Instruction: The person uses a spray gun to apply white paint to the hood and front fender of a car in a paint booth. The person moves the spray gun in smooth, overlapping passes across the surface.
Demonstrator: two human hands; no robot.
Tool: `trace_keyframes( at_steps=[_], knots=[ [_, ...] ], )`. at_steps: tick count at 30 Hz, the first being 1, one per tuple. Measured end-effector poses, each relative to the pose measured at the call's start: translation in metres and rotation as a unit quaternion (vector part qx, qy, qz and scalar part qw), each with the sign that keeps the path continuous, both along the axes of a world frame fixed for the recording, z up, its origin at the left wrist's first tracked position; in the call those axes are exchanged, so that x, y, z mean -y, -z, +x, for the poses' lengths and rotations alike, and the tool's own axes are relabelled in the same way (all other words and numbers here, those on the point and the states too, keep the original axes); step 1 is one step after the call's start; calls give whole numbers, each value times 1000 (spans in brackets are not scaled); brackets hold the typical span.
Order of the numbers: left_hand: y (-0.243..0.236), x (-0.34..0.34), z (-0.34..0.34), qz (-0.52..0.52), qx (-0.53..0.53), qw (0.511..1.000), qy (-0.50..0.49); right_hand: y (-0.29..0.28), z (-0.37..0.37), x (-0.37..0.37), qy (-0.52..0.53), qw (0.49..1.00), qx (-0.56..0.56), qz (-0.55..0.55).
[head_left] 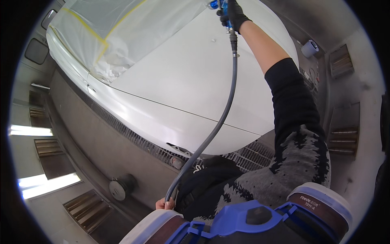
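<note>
My right hand (pixel 237 17), in a black glove, reaches out to the top edge of the head view and is closed round a blue spray gun (pixel 213 5). The gun is over the white car hood (pixel 174 81), partly cut off by the picture's edge. From the bottom of its handle a grey air hose (pixel 227 107) hangs in a long curve across the hood. Low in the picture, my bare left hand (pixel 165 203) pinches that hose near my body; part of the hand is hidden behind the respirator (pixel 231 219).
Clear masking film (pixel 130 28) with yellow tape (pixel 87 28) covers the car's upper left. Floor grating (pixel 118 126) runs along the car. A round container (pixel 118 189) stands at lower left, a blue-white bucket (pixel 310 48) at right. Louvred vents (pixel 343 140) line the walls.
</note>
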State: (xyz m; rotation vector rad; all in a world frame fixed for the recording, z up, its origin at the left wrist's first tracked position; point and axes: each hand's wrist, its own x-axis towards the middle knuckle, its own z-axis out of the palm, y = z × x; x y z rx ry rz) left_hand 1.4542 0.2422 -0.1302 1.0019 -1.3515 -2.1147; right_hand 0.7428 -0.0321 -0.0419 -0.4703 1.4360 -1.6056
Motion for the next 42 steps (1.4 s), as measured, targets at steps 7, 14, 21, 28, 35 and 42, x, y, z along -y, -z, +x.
trace_keyframes(
  at_steps=[7,14,21,28,35,42],
  knots=[
    [-18,13,-31,61,109,991,43,22,-43,-69,134,982,-104,84],
    [-10,38,-50,79,95,989,82,40,-77,-206,202,962,-132,126],
    [-1,61,-55,90,132,974,161,49,-92,-302,327,923,-113,169],
    [-6,55,-57,120,101,985,71,56,-108,-222,345,921,-85,161],
    [-16,36,-52,124,65,990,-22,29,-70,-39,226,967,-75,96],
    [-44,27,-63,137,131,982,4,20,-53,58,53,995,-79,17]
  ],
)
